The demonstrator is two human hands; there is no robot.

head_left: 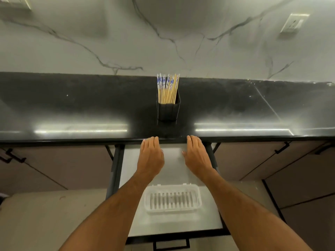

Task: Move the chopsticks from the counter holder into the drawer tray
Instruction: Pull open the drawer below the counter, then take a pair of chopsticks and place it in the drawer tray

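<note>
Wall (126, 42): pale marble with grey veins, one socket (293, 24) at upper right.
Counter (72, 105): black, glossy, runs full width.
Drawer (134, 178): pulled open below the counter, white-lined.
Tray (172, 211): clear, slotted, lies in the drawer's near half, holds nothing.
Left hand (150, 156): flat, fingers extended, holds nothing, fingertips at the counter edge.
Right hand (197, 154): likewise flat and unladen.
Holder (168, 111): black, square, upright mid-counter.
Chopsticks (167, 89): bundle standing in the holder, blue-patterned tops.
</note>
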